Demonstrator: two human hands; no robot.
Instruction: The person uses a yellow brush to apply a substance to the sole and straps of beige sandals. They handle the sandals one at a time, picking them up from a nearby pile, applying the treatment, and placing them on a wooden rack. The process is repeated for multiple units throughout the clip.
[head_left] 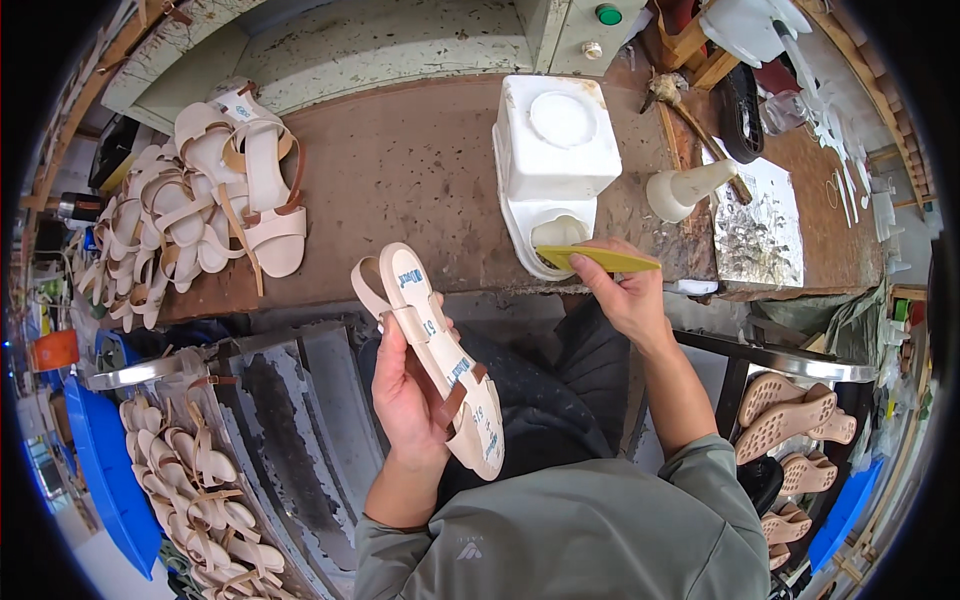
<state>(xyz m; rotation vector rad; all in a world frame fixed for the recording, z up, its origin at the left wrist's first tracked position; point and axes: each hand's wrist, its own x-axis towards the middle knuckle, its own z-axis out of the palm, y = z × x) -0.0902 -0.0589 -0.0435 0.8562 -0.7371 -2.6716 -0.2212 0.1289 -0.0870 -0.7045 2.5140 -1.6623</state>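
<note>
Mid-frame, beige footwear (445,350) is gripped by the left hand (408,415); a yellow spreader (630,262), pinched by the right hand (632,298), is seemingly being loaded, clean lifting probably needed next.

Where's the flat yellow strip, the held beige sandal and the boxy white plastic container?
Flat yellow strip (622,261): head view, broad side.
Held beige sandal (437,350): head view, middle of insole.
Boxy white plastic container (557,170): head view, body below the circle.
</note>
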